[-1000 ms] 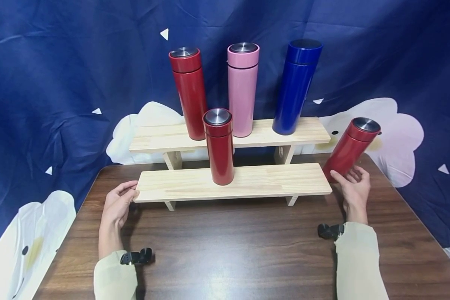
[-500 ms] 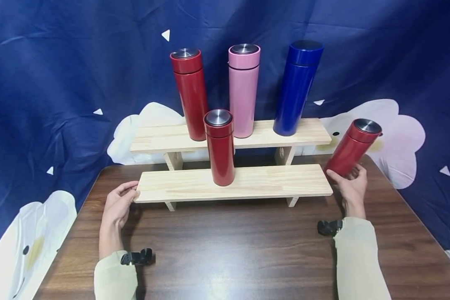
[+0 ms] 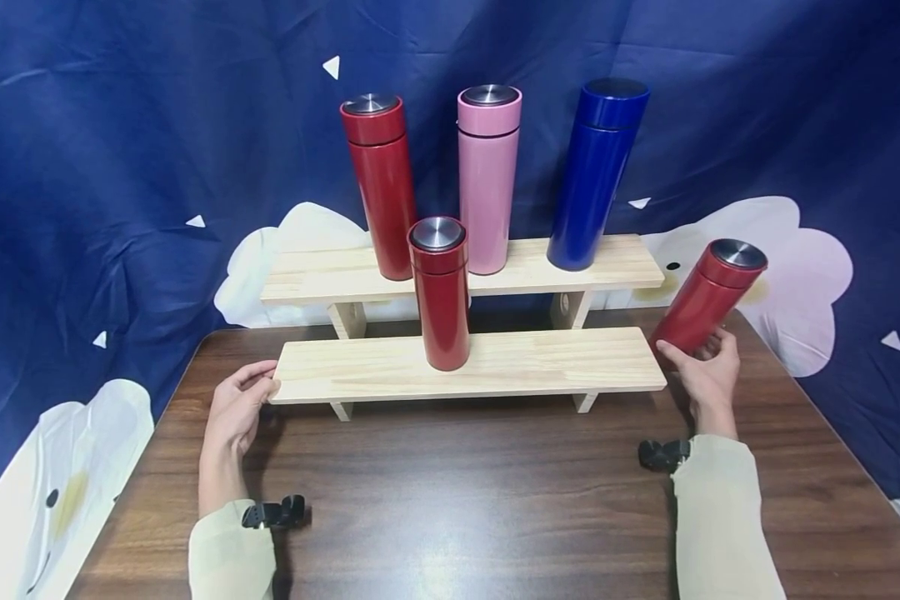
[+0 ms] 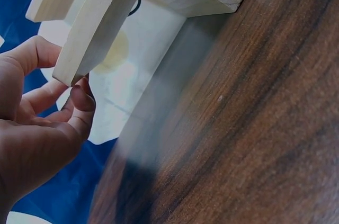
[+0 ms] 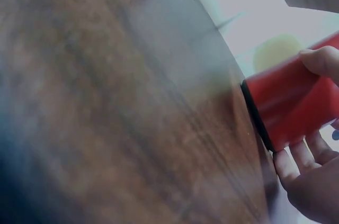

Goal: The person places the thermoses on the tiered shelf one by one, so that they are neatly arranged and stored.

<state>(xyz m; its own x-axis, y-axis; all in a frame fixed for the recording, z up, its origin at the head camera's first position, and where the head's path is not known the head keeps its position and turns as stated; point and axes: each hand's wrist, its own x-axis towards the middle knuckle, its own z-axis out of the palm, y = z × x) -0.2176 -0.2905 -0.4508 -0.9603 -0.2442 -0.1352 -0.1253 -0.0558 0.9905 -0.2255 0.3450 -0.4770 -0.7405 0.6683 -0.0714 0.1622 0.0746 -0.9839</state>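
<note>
My left hand (image 3: 236, 404) pinches the left end of the lower shelf board (image 3: 360, 367) of a two-tier wooden stand, fingers and thumb round the end in the left wrist view. To the right of the stand, my right hand (image 3: 708, 375) grips a red thermos (image 3: 701, 304) low on its body. It has a silver-topped lid and leans right in the head view. The right wrist view shows its dark base (image 5: 258, 118) near the table, thumb and fingers on opposite sides. Another red thermos (image 3: 444, 308) stands on the lower board.
On the upper board (image 3: 307, 279) stand a red thermos (image 3: 384, 200), a pink one (image 3: 486, 192) and a blue one (image 3: 596, 183). Behind the brown wooden table (image 3: 450, 492) hangs a dark blue patterned cloth (image 3: 157, 150).
The right hand and its red thermos have shifted very slightly near the shelf's right end. The left hand, the stand and the other thermoses stay in place.
</note>
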